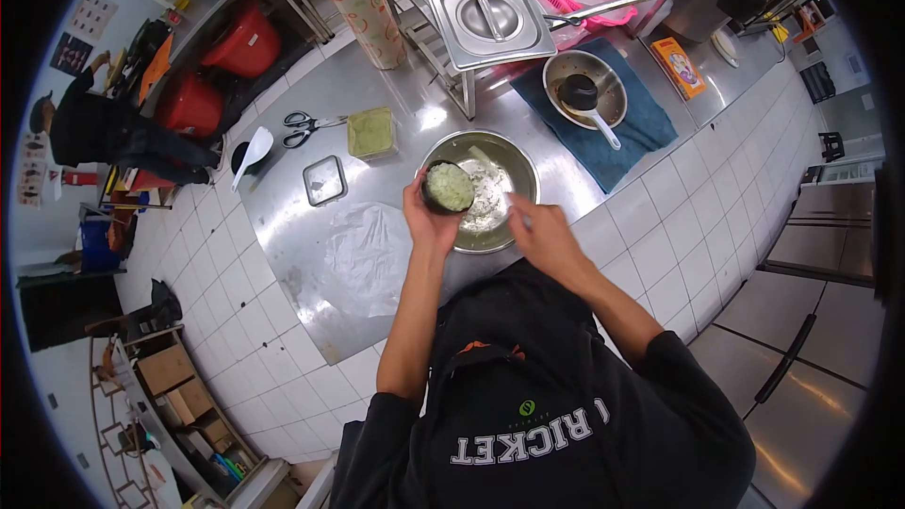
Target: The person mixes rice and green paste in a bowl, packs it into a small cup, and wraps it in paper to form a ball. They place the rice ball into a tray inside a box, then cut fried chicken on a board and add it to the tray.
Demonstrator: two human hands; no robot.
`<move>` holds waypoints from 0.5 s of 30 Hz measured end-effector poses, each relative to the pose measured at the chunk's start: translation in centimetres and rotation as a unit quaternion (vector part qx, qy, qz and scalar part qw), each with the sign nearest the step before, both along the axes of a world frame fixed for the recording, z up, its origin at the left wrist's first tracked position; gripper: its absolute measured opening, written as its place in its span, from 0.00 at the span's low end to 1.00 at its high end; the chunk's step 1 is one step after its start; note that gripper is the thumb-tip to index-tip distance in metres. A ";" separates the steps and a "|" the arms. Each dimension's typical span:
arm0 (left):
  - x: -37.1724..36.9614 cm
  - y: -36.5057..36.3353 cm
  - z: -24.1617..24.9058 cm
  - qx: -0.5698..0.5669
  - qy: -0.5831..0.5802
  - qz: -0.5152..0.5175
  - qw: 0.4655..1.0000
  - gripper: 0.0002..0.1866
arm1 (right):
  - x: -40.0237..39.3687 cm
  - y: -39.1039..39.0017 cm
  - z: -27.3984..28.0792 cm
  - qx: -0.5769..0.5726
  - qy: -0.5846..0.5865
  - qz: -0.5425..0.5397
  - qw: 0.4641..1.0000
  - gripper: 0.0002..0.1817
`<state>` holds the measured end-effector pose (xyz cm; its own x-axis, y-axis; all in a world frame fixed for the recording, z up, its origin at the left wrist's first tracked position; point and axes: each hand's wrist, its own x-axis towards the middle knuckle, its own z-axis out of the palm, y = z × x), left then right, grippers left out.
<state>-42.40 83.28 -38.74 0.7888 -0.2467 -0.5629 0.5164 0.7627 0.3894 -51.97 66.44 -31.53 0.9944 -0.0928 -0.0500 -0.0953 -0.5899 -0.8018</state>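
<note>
My left hand [431, 219] is wrapped round a small dark cup [430, 200] heaped with a pale green, crumbly food [450, 187]. It holds the cup tilted over the left side of a large steel mixing bowl [531, 162]. Inside the bowl lies white powder [488, 200], with a pale strip-like piece near its far side. At the bowl's right rim is my right hand [545, 240], fingers curled closed; I cannot tell what is in them. Left of the bowl stand a square tub of green stuff [371, 134] and a pair of black-handled scissors [304, 126].
A clear lid [325, 180] and a plastic sheet [363, 259] lie on the steel table [283, 236]. A pan [564, 66] holding a black scoop rests on a blue cloth [636, 118]. Behind are a lidded steel container [490, 24] and a patterned roll [363, 14]. Another person [123, 132] stands far left.
</note>
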 end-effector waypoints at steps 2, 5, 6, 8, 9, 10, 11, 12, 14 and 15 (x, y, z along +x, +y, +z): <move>0.2 -1.6 -2.4 0.004 -0.031 0.051 0.998 0.16 | -0.6 2.5 -2.7 -0.048 -0.024 0.054 0.997 0.20; 0.0 -2.8 -4.0 0.069 -0.102 0.066 0.990 0.17 | -1.0 3.3 -2.7 -0.007 -0.023 0.080 0.997 0.20; 0.2 -3.0 -4.1 0.071 -0.115 0.054 0.989 0.18 | -0.9 3.0 -2.9 -0.002 -0.049 0.088 0.995 0.20; -0.3 -2.7 -3.0 0.079 -0.132 0.027 0.988 0.22 | -0.8 2.1 -2.4 -0.003 -0.045 0.102 0.994 0.19; 0.0 -2.4 -2.4 0.090 -0.099 -0.018 0.991 0.24 | -0.1 1.5 -2.1 -0.006 -0.049 0.109 0.993 0.19; -0.3 -1.9 -0.7 0.103 -0.061 -0.063 0.991 0.27 | 0.3 1.0 -1.7 -0.019 -0.053 0.118 0.991 0.19; -0.7 -1.2 0.2 0.115 -0.023 -0.107 0.987 0.29 | 0.6 0.6 -1.3 -0.030 -0.057 0.129 0.990 0.19; -0.8 -0.6 0.0 0.105 -0.037 -0.106 0.988 0.32 | 0.9 0.3 -0.9 -0.043 -0.063 0.137 0.988 0.19; -0.9 0.6 -0.4 0.011 -0.020 -0.052 0.998 0.31 | 1.0 -0.2 0.9 0.005 -0.037 0.101 0.994 0.19; -0.9 1.1 -0.6 -0.036 -0.012 -0.022 0.999 0.30 | 1.2 -0.2 1.3 0.028 -0.023 0.087 0.996 0.19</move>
<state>-43.28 84.35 -39.33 0.7895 -0.3203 -0.5235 0.5407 0.7666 0.3465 -50.77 66.26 -30.26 0.9966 0.0817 -0.0041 0.0416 -0.5490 -0.8348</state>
